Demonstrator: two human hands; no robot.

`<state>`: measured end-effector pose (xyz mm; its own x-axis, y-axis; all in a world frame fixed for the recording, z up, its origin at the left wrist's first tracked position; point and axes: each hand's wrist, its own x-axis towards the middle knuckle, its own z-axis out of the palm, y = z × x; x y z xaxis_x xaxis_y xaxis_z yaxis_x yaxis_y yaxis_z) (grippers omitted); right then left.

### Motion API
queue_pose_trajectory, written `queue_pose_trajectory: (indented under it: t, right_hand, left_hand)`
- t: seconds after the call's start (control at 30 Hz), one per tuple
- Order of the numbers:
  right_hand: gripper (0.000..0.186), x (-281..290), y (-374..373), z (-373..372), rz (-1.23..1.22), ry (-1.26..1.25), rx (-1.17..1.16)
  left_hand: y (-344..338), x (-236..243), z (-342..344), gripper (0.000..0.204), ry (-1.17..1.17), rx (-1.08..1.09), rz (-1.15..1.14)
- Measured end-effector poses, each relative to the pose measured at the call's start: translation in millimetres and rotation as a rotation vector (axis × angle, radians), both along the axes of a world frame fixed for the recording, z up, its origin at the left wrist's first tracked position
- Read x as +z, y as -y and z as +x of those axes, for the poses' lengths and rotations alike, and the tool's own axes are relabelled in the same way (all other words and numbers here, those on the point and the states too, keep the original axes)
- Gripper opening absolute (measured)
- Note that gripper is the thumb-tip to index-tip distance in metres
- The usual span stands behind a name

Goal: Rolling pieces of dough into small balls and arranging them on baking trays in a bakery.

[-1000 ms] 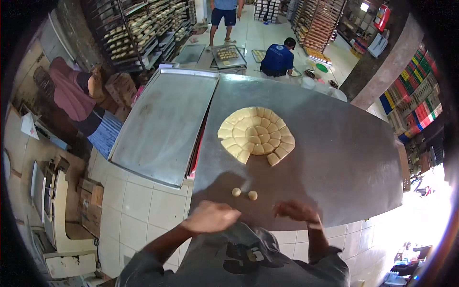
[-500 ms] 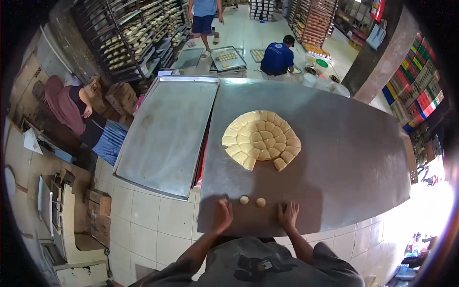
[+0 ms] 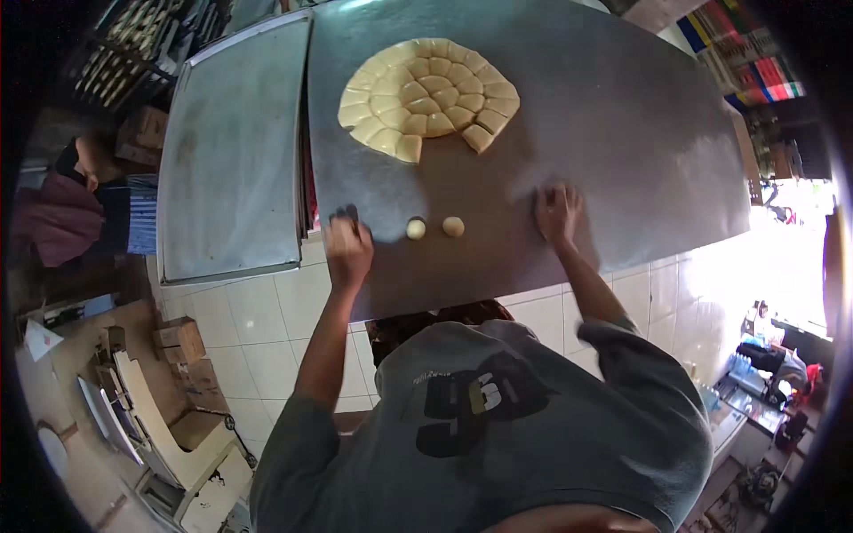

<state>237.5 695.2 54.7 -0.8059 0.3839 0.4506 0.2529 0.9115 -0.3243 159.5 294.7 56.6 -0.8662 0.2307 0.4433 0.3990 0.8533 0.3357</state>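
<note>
Wider apart than 0.5 seconds earlier, a person's bare left hand (image 3: 349,249) and bare right hand (image 3: 558,215) flank 2 small, round, pale dough balls (image 3: 453,226) on a grey metal table (image 3: 622,124). Both hands' fingers are bent; whether either grasps anything cannot be told. Beyond them lies a broad, pale-yellow dough disc (image 3: 426,89), scored into pieces, its gap facing the hands.
</note>
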Motion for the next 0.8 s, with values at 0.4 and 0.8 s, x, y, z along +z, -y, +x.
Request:
queue_pose_trajectory:
  t: [0.4, 0.8]
  right_hand:
    - [0.032, 39, 76, 14, -0.746, 0.216, 0.279]
    - [0.033, 3, 113, -134, -0.543, 0.084, 0.015]
  left_hand:
    - [1, 52, 31, 0.035, 0.417, -0.23, 0.572]
    - [14, 70, 42, 0.075, 0.43, -0.203, 0.344]
